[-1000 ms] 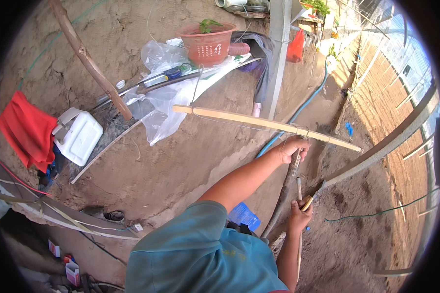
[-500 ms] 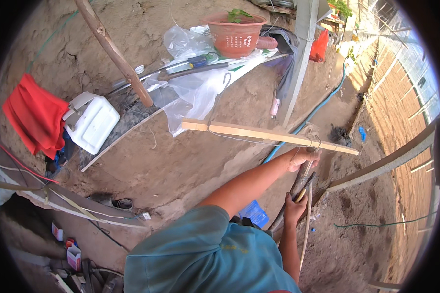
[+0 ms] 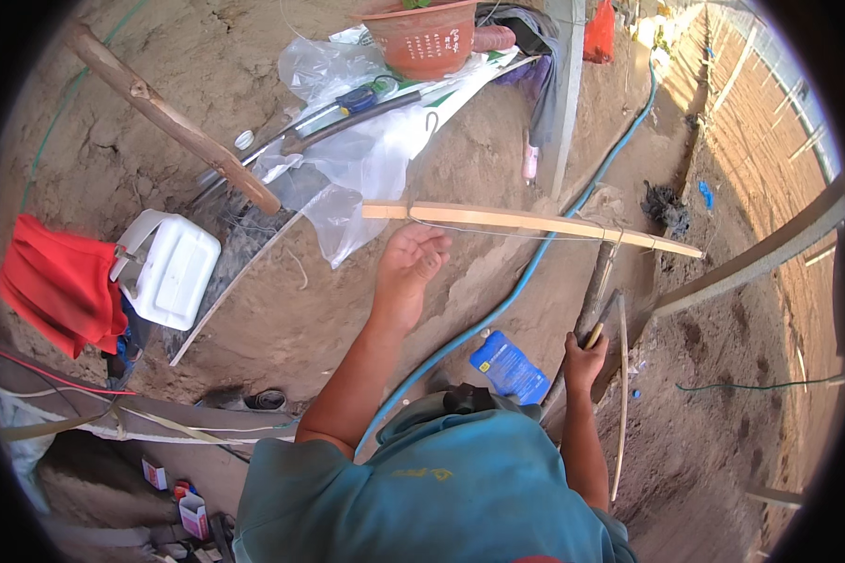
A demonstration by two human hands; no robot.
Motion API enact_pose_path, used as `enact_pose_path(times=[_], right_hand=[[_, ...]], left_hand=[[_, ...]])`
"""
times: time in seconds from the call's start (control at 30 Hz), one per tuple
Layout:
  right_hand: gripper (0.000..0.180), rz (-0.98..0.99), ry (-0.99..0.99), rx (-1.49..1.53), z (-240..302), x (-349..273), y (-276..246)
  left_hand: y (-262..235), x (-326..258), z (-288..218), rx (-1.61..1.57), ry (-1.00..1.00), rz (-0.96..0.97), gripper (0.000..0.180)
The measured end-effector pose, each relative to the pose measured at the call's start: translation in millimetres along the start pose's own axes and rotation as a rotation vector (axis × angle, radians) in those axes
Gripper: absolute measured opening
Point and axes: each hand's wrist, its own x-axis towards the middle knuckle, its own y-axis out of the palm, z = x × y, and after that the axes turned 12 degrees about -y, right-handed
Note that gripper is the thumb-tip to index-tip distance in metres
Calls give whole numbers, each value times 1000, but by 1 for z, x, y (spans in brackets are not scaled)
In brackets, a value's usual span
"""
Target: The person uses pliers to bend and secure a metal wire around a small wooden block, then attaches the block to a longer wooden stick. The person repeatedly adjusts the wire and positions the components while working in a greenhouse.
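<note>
A pale wooden bar lies crosswise at the top of an upright dark pole, with thin wire running along its underside. My left hand is raised just below the bar's left end, close to the wire, fingers partly bent and apart. Lower down beside the pole, my right hand is closed around a slim tool with a dark end and a yellowish handle; its exact kind is unclear. Whether that hand also grips the pole is hidden. A thin pale stick stands just right of it.
A blue hose curves along the ground past a blue packet. Plastic sheeting, a terracotta-coloured pot, a white plastic container and red cloth lie to the left. A slanting wooden post stands behind.
My left hand has left the joint of bar and pole and moved left to the bar's other end. My right hand stays low by the pole. The view has shifted somewhat.
</note>
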Motion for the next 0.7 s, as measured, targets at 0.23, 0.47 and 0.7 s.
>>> enact_pose_path(times=[0.23, 0.47, 0.7], right_hand=[[40, -36, -35, 6, 8, 1, 11], [39, -58, -101, 40, 12, 12, 9], [37, 4, -264, 90, 86, 57, 20]], left_hand=[[-3, 34, -15, -273, 73, -168, 45], [-12, 39, -42, -155, 45, -117, 48], [-28, -4, -111, -98, 283, -140, 52]])
